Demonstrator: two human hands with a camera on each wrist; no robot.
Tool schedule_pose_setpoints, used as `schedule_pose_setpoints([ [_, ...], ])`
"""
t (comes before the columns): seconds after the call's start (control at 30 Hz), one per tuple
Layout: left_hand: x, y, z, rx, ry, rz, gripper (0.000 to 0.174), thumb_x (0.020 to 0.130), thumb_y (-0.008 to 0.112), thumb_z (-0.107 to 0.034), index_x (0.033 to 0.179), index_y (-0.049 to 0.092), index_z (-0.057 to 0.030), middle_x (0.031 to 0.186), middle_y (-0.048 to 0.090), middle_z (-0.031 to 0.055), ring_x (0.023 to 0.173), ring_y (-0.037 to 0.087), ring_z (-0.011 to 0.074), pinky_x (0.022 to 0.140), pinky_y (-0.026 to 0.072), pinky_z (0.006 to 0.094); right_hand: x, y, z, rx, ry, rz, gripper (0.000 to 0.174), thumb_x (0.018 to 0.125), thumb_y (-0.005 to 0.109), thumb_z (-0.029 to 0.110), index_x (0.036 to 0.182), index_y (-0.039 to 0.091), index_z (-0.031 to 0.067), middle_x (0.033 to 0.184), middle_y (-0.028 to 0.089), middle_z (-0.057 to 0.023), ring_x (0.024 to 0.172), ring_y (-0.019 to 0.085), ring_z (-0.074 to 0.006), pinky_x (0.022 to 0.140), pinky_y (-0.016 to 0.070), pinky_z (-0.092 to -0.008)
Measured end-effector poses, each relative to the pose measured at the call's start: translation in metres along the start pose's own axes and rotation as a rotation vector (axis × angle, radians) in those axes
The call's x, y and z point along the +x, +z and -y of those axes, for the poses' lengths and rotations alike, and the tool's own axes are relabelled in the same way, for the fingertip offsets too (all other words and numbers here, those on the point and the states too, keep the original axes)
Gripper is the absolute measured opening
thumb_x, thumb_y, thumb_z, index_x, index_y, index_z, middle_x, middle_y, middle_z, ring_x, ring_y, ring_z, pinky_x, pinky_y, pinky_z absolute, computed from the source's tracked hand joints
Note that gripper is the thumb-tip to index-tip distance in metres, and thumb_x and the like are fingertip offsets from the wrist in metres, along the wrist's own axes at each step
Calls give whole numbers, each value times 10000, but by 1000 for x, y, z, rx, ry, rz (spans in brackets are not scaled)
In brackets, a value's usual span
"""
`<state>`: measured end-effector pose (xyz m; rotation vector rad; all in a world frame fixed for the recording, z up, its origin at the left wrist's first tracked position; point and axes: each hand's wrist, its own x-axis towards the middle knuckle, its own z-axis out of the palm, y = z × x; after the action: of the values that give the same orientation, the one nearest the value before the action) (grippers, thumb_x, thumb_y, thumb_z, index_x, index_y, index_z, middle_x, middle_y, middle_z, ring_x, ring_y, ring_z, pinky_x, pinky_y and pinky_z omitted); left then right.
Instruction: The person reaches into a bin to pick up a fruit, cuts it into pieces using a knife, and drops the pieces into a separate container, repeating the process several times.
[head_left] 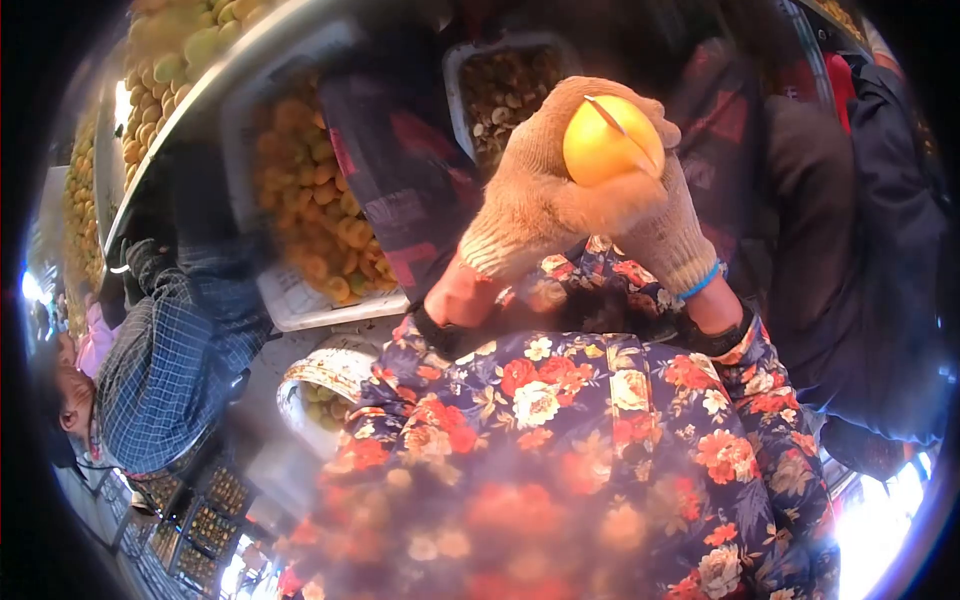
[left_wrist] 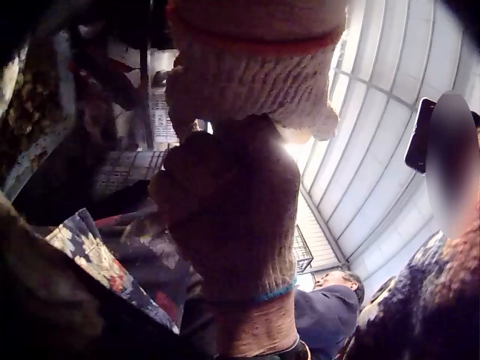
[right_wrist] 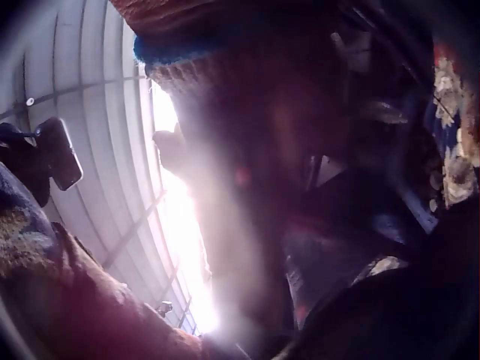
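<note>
In the head view both hands wear knitted gloves and meet around a round yellow-orange fruit (head_left: 603,150), peach-like in look. My left hand (head_left: 525,165) grips it from the left side. A thin knife blade (head_left: 606,116) shows diagonally across the fruit, its handle hidden. From the lower right my right hand (head_left: 678,225), with a blue cuff edge, closes in against the fruit; the blade runs toward this hand. Seen from the left wrist, the red-edged left glove (left_wrist: 255,82) sits above the blue-edged right glove (left_wrist: 232,217). Dark shadow covers the right glove (right_wrist: 217,82) in the right wrist view.
A white crate (head_left: 300,318) of orange fruit pieces stands at left; another white crate (head_left: 455,80) with pieces lies beyond the hands. A white bucket (head_left: 290,395) is by the lap. People in a checked shirt (head_left: 165,370) and dark clothes (head_left: 820,230) sit close on either side.
</note>
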<state>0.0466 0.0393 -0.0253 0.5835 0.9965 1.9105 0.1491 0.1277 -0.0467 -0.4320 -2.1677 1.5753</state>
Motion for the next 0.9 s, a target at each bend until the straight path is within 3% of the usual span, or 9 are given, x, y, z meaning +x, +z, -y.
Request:
schedule_pose_setpoints([
  [0.2, 3, -24, -1, 697, 8, 83, 567, 662, 857, -130, 1149, 587, -24, 1011, 719, 106, 967, 681, 180, 887, 522, 316, -7, -5, -2, 37, 53, 201, 186, 848, 672, 82, 1016, 638, 13, 929, 662, -28, 840, 632, -142, 714, 518, -274],
  [0.33, 24, -36, -8, 1342, 17, 249, 527, 679, 835, -168, 1132, 595, -44, 937, 725, 79, 855, 693, 175, 789, 552, 306, -1, -10, -37, 7, 585, 429, 166, 873, 661, 125, 968, 645, -9, 739, 635, -22, 538, 564, -90, 470, 431, -256],
  [0.43, 14, -23, 14, 501, 87, 37, 651, 709, 826, -425, 1179, 585, -46, 981, 708, 102, 948, 678, 188, 850, 536, 306, -6, -3, -29, -12, 408, 248, 154, 847, 683, 90, 977, 646, 17, 801, 663, -43, 669, 614, -134, 592, 477, -285],
  [0.57, 6, -6, 28, -124, -67, -158, 482, 809, 781, -209, 1189, 560, -12, 1024, 683, 130, 973, 669, 192, 887, 534, 311, 2, -2, -10, 59, 290, 147, 232, 808, 685, -8, 1029, 616, 12, 956, 691, -58, 888, 671, -155, 742, 528, -293],
  [0.67, -2, 1, 18, -82, -36, -164, 450, 810, 781, -186, 1167, 563, -22, 995, 686, 118, 941, 676, 192, 869, 543, 310, 0, 5, -14, -90, 151, 144, 237, 800, 706, 0, 1019, 613, 1, 963, 695, -72, 912, 674, -167, 741, 532, -301],
  [0.73, -4, -6, 4, 116, -58, -144, 455, 771, 817, -250, 1115, 591, -55, 964, 693, 94, 910, 683, 185, 825, 553, 315, -7, 14, -23, 890, 313, 36, 242, 810, 718, 50, 1024, 611, 20, 940, 694, -60, 911, 681, -184, 744, 534, -305],
  [0.77, -3, -11, 2, 362, -49, -99, 461, 742, 837, -260, 1092, 604, -72, 950, 695, 83, 901, 684, 178, 813, 552, 316, -9, 11, -23, 892, 315, 35, 242, 810, 718, 50, 1024, 611, 20, 940, 694, -60, 911, 681, -184, 744, 534, -305],
  [0.83, -2, -16, -1, 689, -18, -30, 470, 679, 869, -279, 1048, 637, -102, 936, 699, 69, 884, 685, 166, 798, 546, 317, -10, 1, -15, 94, 159, 250, 205, 824, 716, 92, 1001, 620, 49, 924, 690, -42, 889, 685, -200, 745, 535, -302],
  [0.9, 1, -20, -3, 894, -16, -1, 477, 684, 863, -287, 1065, 640, -105, 943, 701, 72, 893, 683, 169, 809, 543, 316, -11, 6, -29, -36, 120, 290, 176, 829, 714, 102, 977, 629, 57, 902, 691, -39, 869, 686, -200, 734, 535, -298],
])
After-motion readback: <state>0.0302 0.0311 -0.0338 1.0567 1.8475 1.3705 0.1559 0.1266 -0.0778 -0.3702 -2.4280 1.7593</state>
